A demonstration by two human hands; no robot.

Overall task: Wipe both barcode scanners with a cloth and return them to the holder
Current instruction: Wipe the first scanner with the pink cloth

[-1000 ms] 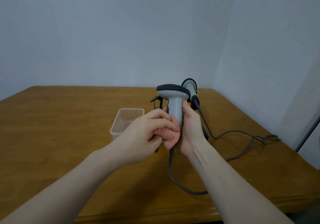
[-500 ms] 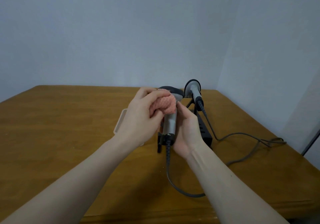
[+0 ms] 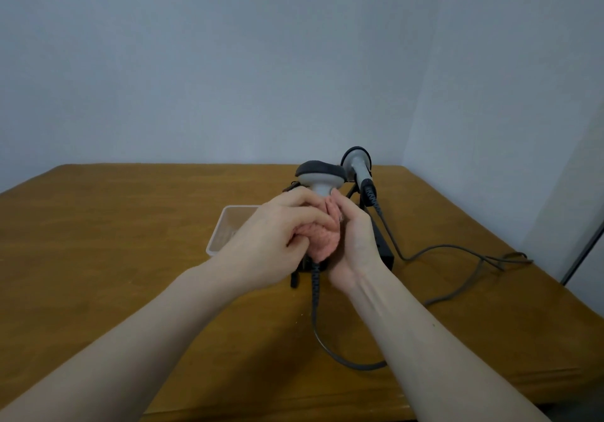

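Rubbing goes on in the head view, the only view on offer: the left hand (image 3: pixel 274 232) is curled with its fingers (image 3: pixel 307 215) clamped on the pink cloth (image 3: pixel 322 242), pressing it against the grip of the held scanner (image 3: pixel 322 180); the right hand (image 3: pixel 354 242) is wrapped round that same grip from the other side, fingers closed on it, head of the scanner poking up above both hands; so 1 scanner is in the air just in front of the holder (image 3: pixel 382 251), and the second scanner (image 3: pixel 359 166) sits propped in that holder behind, well clear of the cloth.

Now the risks, as I read them; the held scanner's cable (image 3: pixel 315 317) drops from the grip and loops across the desk (image 3: pixel 130 258) under the right forearm, so a wide swing back to the holder could snag it on the arm or drag it taut and jerk the grip loose; the other cable (image 3: pixel 441 251) trails off right, and a tug there could tip the parked scanner out; the clear plastic tub (image 3: pixel 225 222) sits just beside the left wrist, easy to knock; and with the cloth bunched low on the grip, the head and window may go unwiped.
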